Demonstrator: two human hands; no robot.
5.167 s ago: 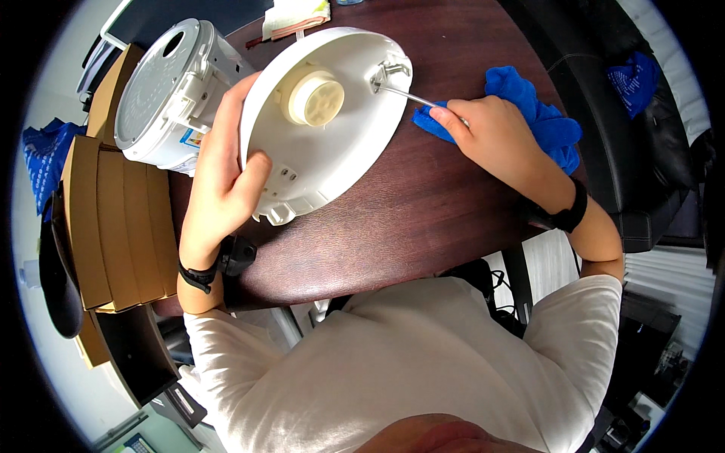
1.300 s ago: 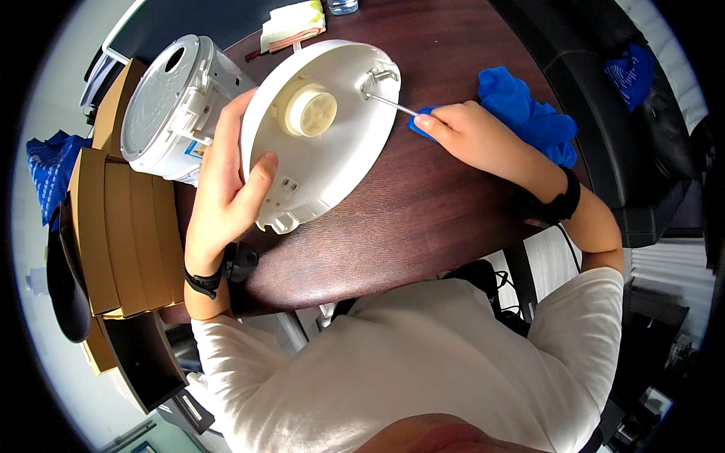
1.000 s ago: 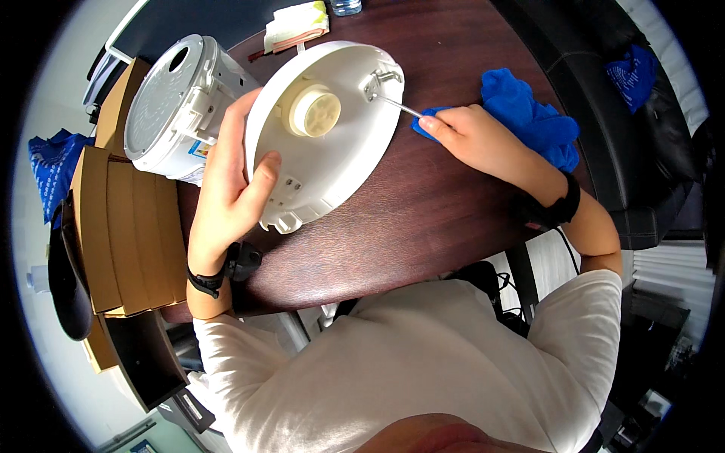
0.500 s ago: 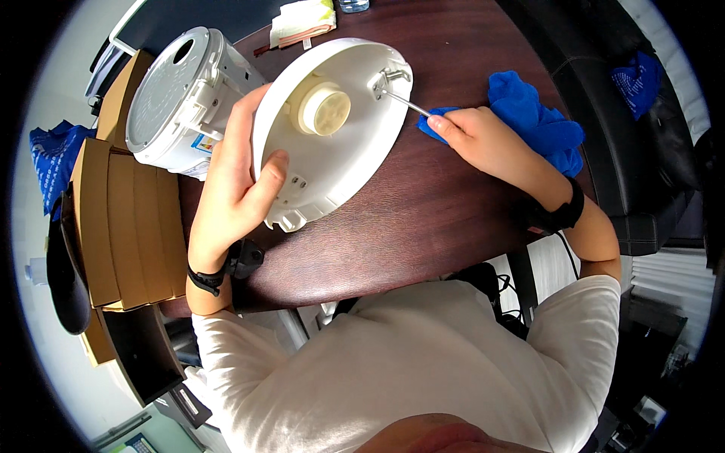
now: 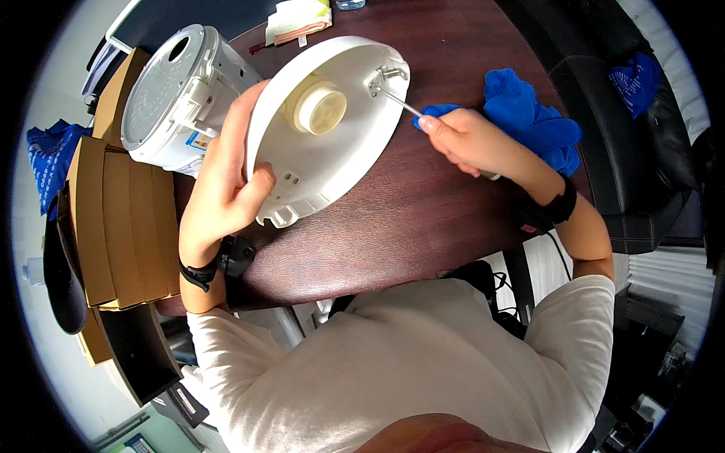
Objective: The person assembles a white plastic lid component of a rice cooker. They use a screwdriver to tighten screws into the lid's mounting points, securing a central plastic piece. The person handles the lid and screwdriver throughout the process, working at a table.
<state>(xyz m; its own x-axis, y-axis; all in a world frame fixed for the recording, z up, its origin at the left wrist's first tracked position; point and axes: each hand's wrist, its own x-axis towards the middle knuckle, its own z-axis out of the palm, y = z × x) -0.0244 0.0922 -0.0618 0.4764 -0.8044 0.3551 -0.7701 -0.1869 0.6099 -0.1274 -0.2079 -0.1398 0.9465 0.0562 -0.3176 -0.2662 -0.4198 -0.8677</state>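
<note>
My left hand point(image 5: 226, 177) is closed round the left rim of a white plastic rice cooker lid cover point(image 5: 362, 147), thumb inside and fingers behind. The cover is tilted up, its hollow inner side showing, with a cream round vent piece point(image 5: 326, 113) in it. My right hand point(image 5: 472, 143) grips a screwdriver point(image 5: 404, 104); its handle is mostly hidden in the fingers. The tip meets a small metal bracket point(image 5: 377, 83) at the cover's upper right edge. Whether it sits in a screw, I cannot tell.
A white rice cooker point(image 5: 170, 106) stands behind my left hand, beside stacked cardboard boxes point(image 5: 124, 223). A blue cloth point(image 5: 532, 117) lies on the dark wooden table point(image 5: 332, 249) by my right wrist. A folded light cloth point(image 5: 298, 21) lies at the far side.
The cover and my left hand have shifted slightly left. My right hand has turned on the screwdriver, so a bit of handle shows below the palm. The tip stays at the bracket.
</note>
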